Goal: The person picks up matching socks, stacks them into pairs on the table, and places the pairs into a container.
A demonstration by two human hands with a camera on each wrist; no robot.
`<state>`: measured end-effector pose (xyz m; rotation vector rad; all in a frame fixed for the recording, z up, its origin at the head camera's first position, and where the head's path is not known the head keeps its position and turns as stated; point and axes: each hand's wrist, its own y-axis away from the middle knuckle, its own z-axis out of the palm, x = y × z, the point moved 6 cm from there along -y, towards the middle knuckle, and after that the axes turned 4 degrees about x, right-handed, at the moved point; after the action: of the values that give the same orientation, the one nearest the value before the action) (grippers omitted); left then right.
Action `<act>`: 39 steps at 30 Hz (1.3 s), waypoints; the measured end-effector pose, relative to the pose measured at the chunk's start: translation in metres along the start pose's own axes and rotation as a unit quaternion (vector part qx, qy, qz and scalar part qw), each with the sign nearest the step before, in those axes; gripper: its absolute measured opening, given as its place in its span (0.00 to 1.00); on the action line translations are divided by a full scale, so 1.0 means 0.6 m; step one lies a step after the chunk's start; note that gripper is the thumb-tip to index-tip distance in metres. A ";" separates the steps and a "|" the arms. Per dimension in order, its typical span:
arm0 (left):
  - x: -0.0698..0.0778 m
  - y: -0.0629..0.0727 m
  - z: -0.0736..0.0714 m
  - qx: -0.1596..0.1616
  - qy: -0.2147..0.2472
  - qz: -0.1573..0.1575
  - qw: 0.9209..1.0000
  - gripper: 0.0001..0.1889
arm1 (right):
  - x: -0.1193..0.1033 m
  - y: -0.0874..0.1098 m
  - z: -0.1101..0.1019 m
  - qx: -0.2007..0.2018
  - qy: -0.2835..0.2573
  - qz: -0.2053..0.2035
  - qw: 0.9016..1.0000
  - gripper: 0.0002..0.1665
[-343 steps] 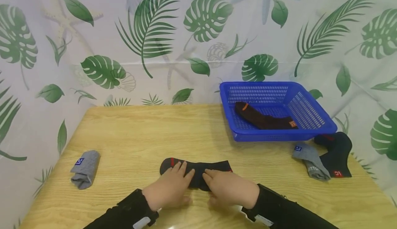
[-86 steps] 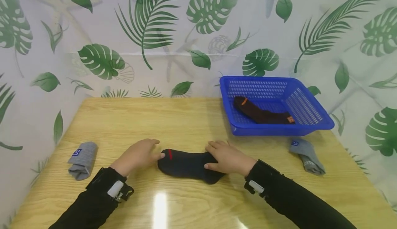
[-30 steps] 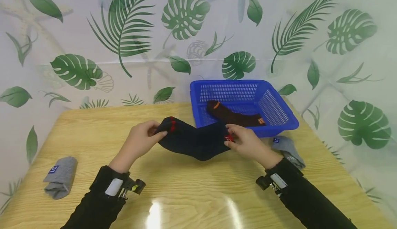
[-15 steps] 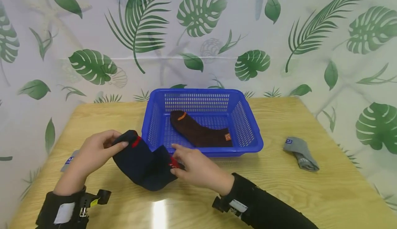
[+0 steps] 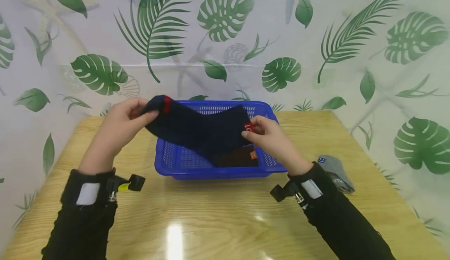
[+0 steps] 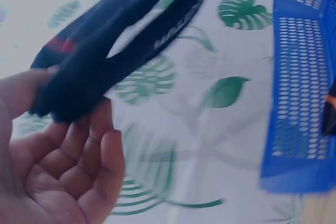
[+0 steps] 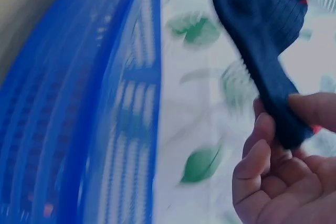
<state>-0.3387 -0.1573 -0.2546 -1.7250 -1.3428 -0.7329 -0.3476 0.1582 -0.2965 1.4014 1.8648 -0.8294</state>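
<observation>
A pair of dark navy socks (image 5: 202,129) with red toe stripes and a red cuff label is stretched between both hands above the blue basket. My left hand (image 5: 117,129) pinches the toe end between thumb and fingers. At the cuff end, by the red label, my right hand (image 5: 275,142) pinches the fabric. Two layers show apart in the left wrist view, where the socks (image 6: 89,72) sag between the hands. Beneath them, a brown sock (image 5: 235,159) with an orange label lies in the basket (image 5: 225,171), partly hidden by the navy pair.
A grey folded sock (image 5: 335,171) lies on the wooden table (image 5: 211,213) at the right, partly behind the right sleeve. A leaf-print cloth (image 5: 225,49) hangs behind the table's far edge.
The black sock from the right side has joined the other one as a pair. The basket has shifted left to the middle. Both hands have lifted the pair from the table to above the basket.
</observation>
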 end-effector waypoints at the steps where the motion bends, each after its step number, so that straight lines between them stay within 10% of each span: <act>1: -0.002 -0.019 0.009 0.002 0.012 -0.008 1.000 0.16 | 0.014 -0.010 -0.005 -0.001 -0.005 0.020 1.000 0.12; 10: -0.084 -0.142 0.141 -0.066 0.081 -0.148 0.983 0.17 | 0.112 -0.066 0.017 -0.097 0.121 0.121 0.980 0.14; 17: -0.153 -0.152 0.200 -0.072 0.125 -0.245 0.959 0.19 | 0.121 -0.090 0.037 -0.208 0.212 0.163 0.941 0.19; 23: -0.187 -0.145 0.225 -0.079 0.155 -0.296 0.939 0.23 | 0.072 -0.109 0.021 -0.218 0.253 0.185 0.924 0.13; 29: -0.196 -0.145 0.216 -0.042 0.125 -0.294 0.947 0.22 | 0.048 -0.151 0.005 -0.221 0.318 0.162 0.908 0.18; 39: -0.191 -0.149 0.230 -0.039 0.030 -0.278 0.959 0.07 | 0.153 -0.156 0.011 -0.300 0.260 0.232 0.888 0.15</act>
<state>-0.4600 -0.0849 -0.3969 -1.3680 -1.7992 -1.1517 -0.4569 0.1825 -0.3650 1.6263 1.7917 0.3835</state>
